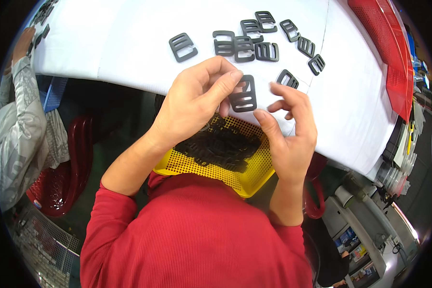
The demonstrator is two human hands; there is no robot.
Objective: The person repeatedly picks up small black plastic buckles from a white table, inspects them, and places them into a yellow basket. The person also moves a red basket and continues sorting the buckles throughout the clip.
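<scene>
We have a black buckle [244,97] in our left hand [194,101], whose grip is closed on it: the thumb lies over its left edge, with the fingers curled behind. The buckle juts out to the right of that grip, its slotted face toward us, held up before the near edge of the white bench [129,60].

Our right hand [295,125] is just right of the buckle, its grip wide, thumb and fingers spread with nothing between them. The thumb tip comes close to the buckle's near right corner; we cannot tell whether it touches.

Beyond our hands, loose buckles [244,48] lie on the bench, several of them touching or overlapping. One lone buckle [181,47] lies to their left, and another buckle [288,79] sits just beyond our right fingers.

Below our hands, on the near side of the bench, is a yellow basket [257,180] with a heap of dark pieces [218,149] in it. A red tray [381,43] stands at the far right, and a co-worker's grey sleeve [26,91] shows at the left.
</scene>
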